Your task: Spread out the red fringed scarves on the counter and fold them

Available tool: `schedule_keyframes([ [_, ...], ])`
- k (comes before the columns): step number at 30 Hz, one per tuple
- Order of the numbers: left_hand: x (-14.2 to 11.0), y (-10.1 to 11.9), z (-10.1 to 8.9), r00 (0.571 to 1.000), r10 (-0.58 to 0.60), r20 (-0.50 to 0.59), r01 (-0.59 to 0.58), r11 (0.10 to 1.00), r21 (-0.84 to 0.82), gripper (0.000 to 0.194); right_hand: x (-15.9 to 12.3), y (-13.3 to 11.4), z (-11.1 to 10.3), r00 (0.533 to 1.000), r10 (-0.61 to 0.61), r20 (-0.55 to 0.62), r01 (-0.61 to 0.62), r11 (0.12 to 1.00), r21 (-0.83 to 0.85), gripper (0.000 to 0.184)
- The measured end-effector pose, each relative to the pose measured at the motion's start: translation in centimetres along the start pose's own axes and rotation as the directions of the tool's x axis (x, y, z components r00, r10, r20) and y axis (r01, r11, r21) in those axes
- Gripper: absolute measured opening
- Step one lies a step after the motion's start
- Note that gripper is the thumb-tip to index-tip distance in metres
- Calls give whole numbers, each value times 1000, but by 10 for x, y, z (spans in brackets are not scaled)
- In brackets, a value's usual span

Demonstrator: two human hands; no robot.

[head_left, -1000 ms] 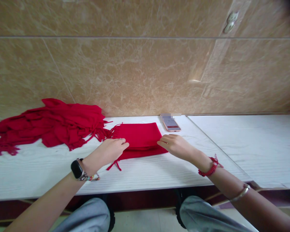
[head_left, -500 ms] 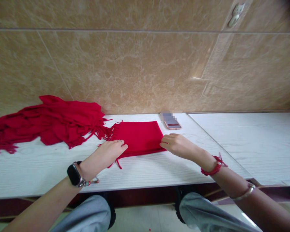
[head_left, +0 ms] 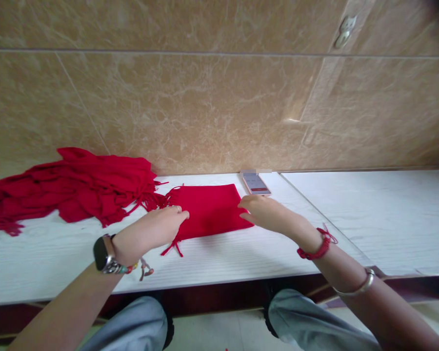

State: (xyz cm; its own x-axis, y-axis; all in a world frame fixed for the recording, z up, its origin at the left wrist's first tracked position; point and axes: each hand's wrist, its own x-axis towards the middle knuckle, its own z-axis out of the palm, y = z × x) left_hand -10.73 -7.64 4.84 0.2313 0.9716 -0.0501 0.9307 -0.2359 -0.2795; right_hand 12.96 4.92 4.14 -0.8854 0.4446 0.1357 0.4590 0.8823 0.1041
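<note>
The scarf (head_left: 210,209), red and folded into a flat rectangle, lies on the white table (head_left: 223,261) between the two hands, its fringe pointing left. The left hand (head_left: 155,226) is at its near left corner, fingers curled and thumb over the cloth; whether it pinches a layer I cannot tell. The right hand (head_left: 269,213) is at the right edge, thumb and fingertips spread apart, the grip loose. A crumpled red heap (head_left: 84,187), also fringed, lies to the left, close against the scarf's fringe. The phone (head_left: 256,183) lies face up beyond the right hand, near the tiled wall (head_left: 205,112). A watch (head_left: 101,253) is on the left wrist, a red bracelet (head_left: 316,247) on the right.
</note>
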Motion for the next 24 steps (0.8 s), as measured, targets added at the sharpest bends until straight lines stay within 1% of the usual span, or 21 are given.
schedule_keyframes([
  [2,18,2,-7,995,-64,-74,64,998,4,28,20,-6,2,990,105,-92,-102,994,28,24],
  [3,29,3,-8,992,-90,-92,89,996,-16,27,31,-10,6,980,147,-131,-141,989,51,29],
  [5,51,3,0,977,-174,-124,164,982,-90,32,52,-18,20,967,186,-174,-173,981,91,41],
  [6,61,2,7,962,-241,-128,224,965,-137,36,60,-20,29,964,206,-169,-191,976,103,45],
  [7,69,0,17,949,-292,-114,275,950,-148,39,67,-22,39,960,234,-151,-218,969,114,49],
  [10,82,-4,48,928,-365,-75,349,922,-169,45,75,-13,66,954,294,-64,-284,950,133,52],
  [12,84,-6,64,912,-402,-75,384,905,-182,47,74,-1,77,941,337,-16,-332,933,136,51],
  [14,83,-7,71,896,-437,-77,416,888,-197,50,71,12,81,926,377,27,-377,917,130,49],
  [17,83,-6,68,881,-469,-57,447,867,-221,53,68,23,76,909,412,65,-417,901,124,49],
  [18,82,-5,64,877,-478,-47,457,861,-221,53,68,24,73,904,422,65,-427,896,123,51],
  [20,80,-2,56,872,-488,-46,470,859,-201,54,69,20,66,902,432,26,-431,894,119,56],
  [22,78,3,51,877,-474,-75,457,872,-176,54,70,10,60,917,396,-47,-387,913,130,58],
  [24,77,7,49,894,-440,-84,420,889,-182,55,72,-2,59,941,321,-109,-301,939,164,59],
])
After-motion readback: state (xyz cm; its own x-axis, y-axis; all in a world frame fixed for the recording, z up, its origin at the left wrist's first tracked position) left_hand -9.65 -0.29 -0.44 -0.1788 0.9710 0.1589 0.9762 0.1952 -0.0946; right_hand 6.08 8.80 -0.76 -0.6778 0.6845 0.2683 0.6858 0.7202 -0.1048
